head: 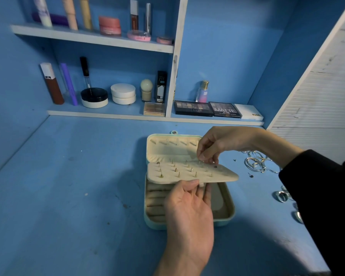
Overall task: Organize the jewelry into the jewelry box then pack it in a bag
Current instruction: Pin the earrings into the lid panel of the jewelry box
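Note:
A pale mint jewelry box (pixel 226 213) lies open on the blue table, its lid (pixel 167 148) tipped back. A cream earring panel (pixel 187 173) with several stud posts through it is raised above the box. My left hand (pixel 187 218) holds the panel's front edge from below. My right hand (pixel 217 145) pinches a small stud earring at the panel's far right part. Silver hoops (pixel 255 162), loose studs (pixel 251 175) and rings (pixel 281 196) lie on the table to the right, partly hidden by my dark sleeve.
Shelves at the back carry cosmetics: jars (pixel 123 94), tubes, a perfume bottle (pixel 202 91) and eyeshadow palettes (pixel 193 108). A white slatted panel (pixel 323 92) stands at the right. Bare blue tabletop (pixel 78 186) spreads to the left of the box.

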The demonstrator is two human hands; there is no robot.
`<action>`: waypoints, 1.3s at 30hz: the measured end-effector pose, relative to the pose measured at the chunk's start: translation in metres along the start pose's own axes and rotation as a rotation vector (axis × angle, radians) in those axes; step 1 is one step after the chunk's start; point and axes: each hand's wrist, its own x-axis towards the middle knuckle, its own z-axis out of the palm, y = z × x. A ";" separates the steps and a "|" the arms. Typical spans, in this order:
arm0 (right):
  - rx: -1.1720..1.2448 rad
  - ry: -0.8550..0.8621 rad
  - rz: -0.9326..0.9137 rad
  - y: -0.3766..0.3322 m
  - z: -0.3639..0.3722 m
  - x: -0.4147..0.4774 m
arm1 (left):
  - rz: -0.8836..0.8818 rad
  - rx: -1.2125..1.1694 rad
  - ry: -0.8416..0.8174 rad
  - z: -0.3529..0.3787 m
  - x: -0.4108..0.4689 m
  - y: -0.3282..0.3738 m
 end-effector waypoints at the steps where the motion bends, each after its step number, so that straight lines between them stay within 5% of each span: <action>1: 0.002 0.001 0.002 0.000 0.000 0.000 | 0.001 0.001 0.002 0.001 -0.001 0.000; 22: -0.362 0.162 -0.133 -0.002 0.015 -0.009 | 0.025 -0.021 -0.019 -0.004 0.003 -0.002; 39: -0.429 0.135 -0.105 -0.010 0.015 -0.007 | 0.022 -0.006 -0.041 -0.007 0.003 -0.002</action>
